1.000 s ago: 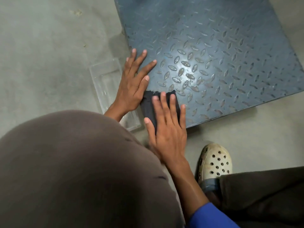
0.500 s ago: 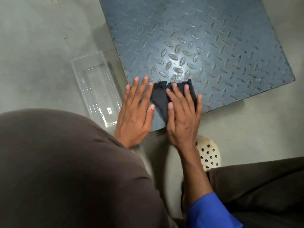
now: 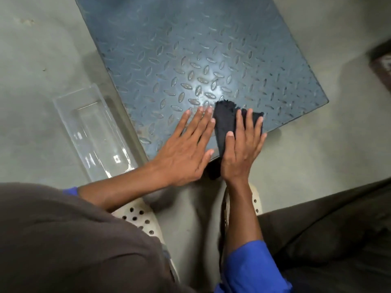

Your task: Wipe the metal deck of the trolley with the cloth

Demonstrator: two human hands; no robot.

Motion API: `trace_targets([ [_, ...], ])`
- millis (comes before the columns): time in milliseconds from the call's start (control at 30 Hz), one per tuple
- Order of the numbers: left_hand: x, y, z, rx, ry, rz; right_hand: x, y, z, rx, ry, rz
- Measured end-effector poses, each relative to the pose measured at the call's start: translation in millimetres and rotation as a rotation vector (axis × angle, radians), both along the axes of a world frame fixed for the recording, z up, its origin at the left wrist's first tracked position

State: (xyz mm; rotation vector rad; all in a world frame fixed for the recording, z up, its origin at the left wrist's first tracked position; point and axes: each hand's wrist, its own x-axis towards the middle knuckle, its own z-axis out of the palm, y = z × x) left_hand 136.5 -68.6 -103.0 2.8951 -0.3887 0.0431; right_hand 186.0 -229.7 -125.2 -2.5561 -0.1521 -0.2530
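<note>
The trolley's metal deck (image 3: 201,49) is blue-grey tread plate with raised oval studs, filling the upper middle of the view. A dark cloth (image 3: 225,119) lies on its near edge, close to the near right corner. My right hand (image 3: 243,146) presses flat on the cloth with straight fingers, covering most of it. My left hand (image 3: 186,149) rests flat on the bare deck just left of the cloth, fingers straight and together, its edge touching the cloth.
A clear plastic tray (image 3: 95,134) sits on the grey concrete floor against the deck's left edge. My cream perforated clogs (image 3: 137,216) are under my arms. My dark trousers (image 3: 328,229) fill the lower right. A dark object (image 3: 383,64) is at the right border.
Both hands and the cloth have slid to the right along the deck's near edge, away from the tray-side corner. The left hand's spread fingers have closed together.
</note>
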Motion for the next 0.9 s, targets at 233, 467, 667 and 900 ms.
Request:
trace_targets([
  [233, -17, 52, 14, 0.18, 0.082, -0.502, 52, -21, 17, -0.018, 0.159, -0.146],
  [467, 11, 26, 13, 0.157, 0.042, -0.447, 18, -7, 8, 0.056, 0.113, -0.099],
  [667, 9, -3, 4, 0.082, 0.015, -0.276, 88, -37, 18, -0.025, 0.205, -0.296],
  [900, 13, -13, 5, 0.043, -0.012, -0.199, 59, -19, 11, 0.006, 0.11, -0.199],
])
